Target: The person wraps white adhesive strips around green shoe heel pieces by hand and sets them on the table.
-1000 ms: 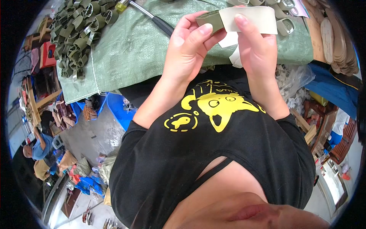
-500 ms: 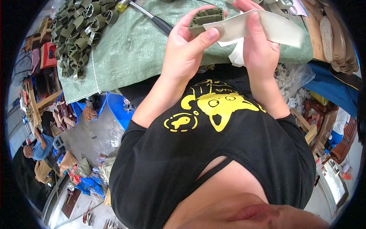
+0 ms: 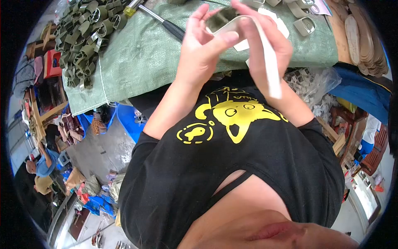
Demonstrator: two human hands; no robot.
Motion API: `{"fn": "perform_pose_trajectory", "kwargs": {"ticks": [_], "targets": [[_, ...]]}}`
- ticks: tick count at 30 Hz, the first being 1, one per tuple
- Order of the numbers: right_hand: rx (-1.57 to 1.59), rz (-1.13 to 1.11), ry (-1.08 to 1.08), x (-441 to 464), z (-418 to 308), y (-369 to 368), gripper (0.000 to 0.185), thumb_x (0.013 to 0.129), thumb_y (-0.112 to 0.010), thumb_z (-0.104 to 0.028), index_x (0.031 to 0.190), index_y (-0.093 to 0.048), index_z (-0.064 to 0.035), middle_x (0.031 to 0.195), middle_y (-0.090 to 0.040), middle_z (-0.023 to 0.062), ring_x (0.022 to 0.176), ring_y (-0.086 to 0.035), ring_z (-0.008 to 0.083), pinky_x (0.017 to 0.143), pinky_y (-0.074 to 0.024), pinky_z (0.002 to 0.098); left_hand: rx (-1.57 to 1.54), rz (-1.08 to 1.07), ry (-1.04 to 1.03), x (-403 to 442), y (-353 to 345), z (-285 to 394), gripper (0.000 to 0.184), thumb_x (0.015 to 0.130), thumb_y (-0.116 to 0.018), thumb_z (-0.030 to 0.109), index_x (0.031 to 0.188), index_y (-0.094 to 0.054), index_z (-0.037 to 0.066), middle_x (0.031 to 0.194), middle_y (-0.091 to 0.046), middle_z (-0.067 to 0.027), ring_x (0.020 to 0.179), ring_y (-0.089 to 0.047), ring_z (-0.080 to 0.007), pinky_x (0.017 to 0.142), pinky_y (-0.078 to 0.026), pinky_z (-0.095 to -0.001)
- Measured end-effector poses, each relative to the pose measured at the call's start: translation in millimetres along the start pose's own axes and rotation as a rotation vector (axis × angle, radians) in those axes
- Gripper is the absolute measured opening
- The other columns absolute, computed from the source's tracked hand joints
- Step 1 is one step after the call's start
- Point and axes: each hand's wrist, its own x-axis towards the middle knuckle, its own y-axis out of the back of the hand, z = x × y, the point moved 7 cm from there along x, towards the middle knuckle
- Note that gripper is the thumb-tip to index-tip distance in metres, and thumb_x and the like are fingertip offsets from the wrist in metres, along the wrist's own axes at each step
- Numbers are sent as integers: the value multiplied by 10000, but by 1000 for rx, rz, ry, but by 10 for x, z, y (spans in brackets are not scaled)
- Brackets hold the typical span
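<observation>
Here, the left hand (image 3: 201, 54) grips a hollow olive piece (image 3: 222, 18) between thumb and fingers, while the right hand (image 3: 269, 43) pinches a pale strip (image 3: 270, 58) against it, the strip's free end hanging towards the wrist. Both are above a green woven sheet (image 3: 137, 62); a hammer (image 3: 161, 20) lies beyond the left hand, near heaped olive pieces (image 3: 87, 37)

Insole-shaped pieces (image 3: 365, 46) are stacked on a wooden surface (image 3: 341, 31). A person (image 3: 46, 162) in blue is seen beside cluttered bags (image 3: 75, 178).
</observation>
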Motion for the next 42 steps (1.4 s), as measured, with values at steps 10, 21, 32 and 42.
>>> {"fn": "perform_pose_trajectory", "kwargs": {"ticks": [10, 21, 32, 42], "targets": [[727, -121, -736, -82, 454, -74, 335, 972, -609, -154, 1222, -627, 70, 1167, -680, 119, 1065, -618, 176, 923, -471, 284, 296, -51, -144, 14, 82, 257, 550, 723, -796, -84, 1221, -564, -60, 1188, -615, -128, 1093, -610, -183, 973, -503, -310], [201, -1, -17, -155, 205, -48, 299, 1006, -532, -167, 1142, -651, 71, 1106, -691, 148, 1012, -632, 186, 930, -462, 309, 252, 134, 34, -25, 115, -46, 944, 768, -829, 70, 1490, -236, -61, 1256, -588, -123, 1102, -609, -192, 952, -500, -315], [875, -70, -549, -24, 445, -181, 291, 936, -642, -100, 1186, -657, 47, 1275, -606, 186, 1162, -584, 243, 1012, -441, 367, 382, -52, 64, 25, 54, 32, 1139, 743, -809, 26, 1543, 1, -13, 1440, -437, -201, 1298, -485, -252, 1053, -416, -365], [684, -22, -365, -88, 479, -48, 312, 837, -742, -30, 1141, -691, 15, 1246, -598, 145, 1135, -581, 218, 947, -476, 339, 18, 26, -135, 105, 26, 125, 642, 747, -779, -78, 1318, -484, -72, 1278, -597, -173, 1169, -596, -216, 978, -506, -330]]}}
